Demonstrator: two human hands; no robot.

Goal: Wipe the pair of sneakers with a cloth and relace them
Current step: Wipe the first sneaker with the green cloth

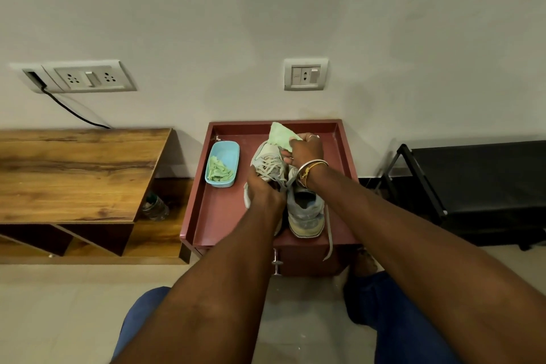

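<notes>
Pinching cloth (pixel 282 133) in my right hand (pixel 305 151), arm outstretched; my left hand (pixel 264 193) grips sneaker (pixel 266 158), fingertips out of sight.

L hand (pixel 265 191), R hand (pixel 306 151) prob. curled

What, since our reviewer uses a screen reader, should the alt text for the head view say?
A person's right hand holds a green cloth against the toe of a grey sneaker, which the left hand grips near its laces. The second sneaker sits beside it on a red cabinet, with a blue tub holding another cloth to the left.
</notes>
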